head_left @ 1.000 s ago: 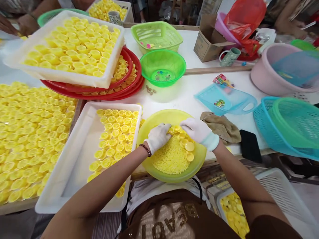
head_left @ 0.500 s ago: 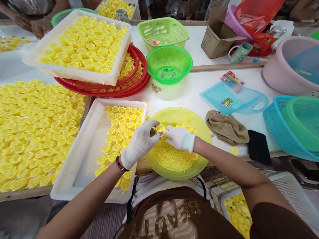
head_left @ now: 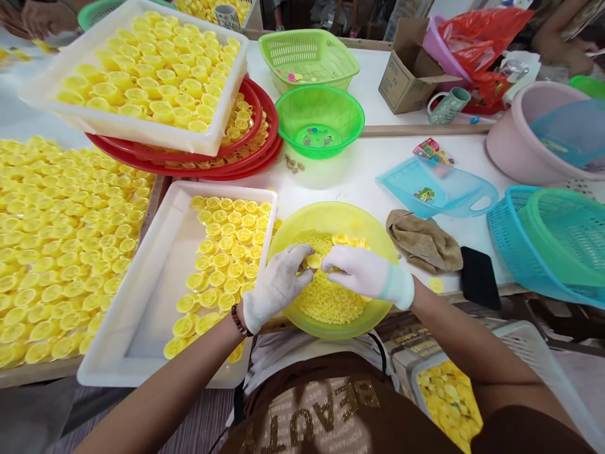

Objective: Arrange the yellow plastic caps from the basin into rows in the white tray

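Observation:
Above a translucent yellow basin [head_left: 378, 228], my gloved left hand [head_left: 278, 284] pinches a small yellow toy cup [head_left: 314, 260] between thumb and fingers. My gloved right hand [head_left: 363, 271] is close on the cup's right side, its fingers pressed together. Whatever those fingertips hold is too small to make out. Many tiny yellow pieces [head_left: 331, 306] fill the basin's bottom, and several cups [head_left: 348, 239] lie at its far side. Left of the basin, a white tray [head_left: 151, 302] carries similar cups in rows along its right half.
Behind the tray, another white tray [head_left: 229, 101] full of cups rests on stacked red trays [head_left: 262, 154]. A green bowl [head_left: 321, 148], a blue scoop [head_left: 454, 189], a brown cloth [head_left: 423, 243] and a black phone [head_left: 479, 277] surround the basin. Cups cover the table at left.
My right hand has turned and shifted slightly right, with its fingertips still near the cup. The cup and my left hand sit slightly lower and farther right. The camera view has shifted a little.

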Tool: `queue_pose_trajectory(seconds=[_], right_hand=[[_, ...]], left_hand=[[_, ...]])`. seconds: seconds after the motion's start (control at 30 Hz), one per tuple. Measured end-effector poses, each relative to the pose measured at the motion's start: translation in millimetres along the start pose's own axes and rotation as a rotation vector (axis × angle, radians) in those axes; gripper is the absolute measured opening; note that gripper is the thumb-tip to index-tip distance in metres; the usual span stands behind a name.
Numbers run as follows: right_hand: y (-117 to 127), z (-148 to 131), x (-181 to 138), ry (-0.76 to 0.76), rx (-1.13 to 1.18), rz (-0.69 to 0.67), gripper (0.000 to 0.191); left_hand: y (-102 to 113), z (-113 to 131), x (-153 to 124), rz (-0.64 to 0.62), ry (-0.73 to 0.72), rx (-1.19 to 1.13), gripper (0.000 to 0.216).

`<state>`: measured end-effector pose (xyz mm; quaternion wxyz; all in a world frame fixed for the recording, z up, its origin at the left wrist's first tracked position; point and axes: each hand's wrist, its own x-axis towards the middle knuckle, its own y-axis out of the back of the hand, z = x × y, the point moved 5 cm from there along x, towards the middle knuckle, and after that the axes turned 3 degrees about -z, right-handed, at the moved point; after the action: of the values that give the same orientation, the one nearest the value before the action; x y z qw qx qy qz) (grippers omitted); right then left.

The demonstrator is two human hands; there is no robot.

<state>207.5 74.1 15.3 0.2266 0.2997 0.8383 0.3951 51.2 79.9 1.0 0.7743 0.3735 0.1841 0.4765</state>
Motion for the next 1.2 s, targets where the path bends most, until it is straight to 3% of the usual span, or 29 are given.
queue_pose_trajectory(seconds=[0.17, 0.4, 0.63, 0.8, 0.87, 0.97, 1.1, 1.2], right_hand=[[10, -4, 0, 0.047, -0.023, 0.169, 0.016], [33, -1, -18, 0.002, 0.144, 0.365, 0.012], [26, -5, -16, -0.007, 0.225, 0.287, 0.014], [28, -17, -7, 0.058, 0.247, 0.325, 0.014], [24, -14, -6, 0.039, 0.206, 0.295, 0.015], [4, 1, -7, -0.042, 0.097, 0.149, 0.018], [-23, 23, -15, -0.109, -0.022, 0.003, 0.022], [-29, 28, -19, -0.108, -0.044, 0.009, 0.025]], left_hand=[[-6, 9, 3, -0.053, 0.012, -0.105, 0.022], [-5, 3, -4, 0.035, 0.024, -0.204, 0.027], [0, 3, -8, 0.050, 0.002, -0.181, 0.026], [2, 9, -11, 0.042, -0.006, -0.164, 0.021], [17, 8, -14, 0.112, -0.010, -0.136, 0.022], [59, -11, -24, 0.296, 0.072, -0.044, 0.022], [121, -67, -51, 0.477, 0.332, 0.154, 0.022], [145, -115, -61, 0.426, 0.528, 0.342, 0.009]])
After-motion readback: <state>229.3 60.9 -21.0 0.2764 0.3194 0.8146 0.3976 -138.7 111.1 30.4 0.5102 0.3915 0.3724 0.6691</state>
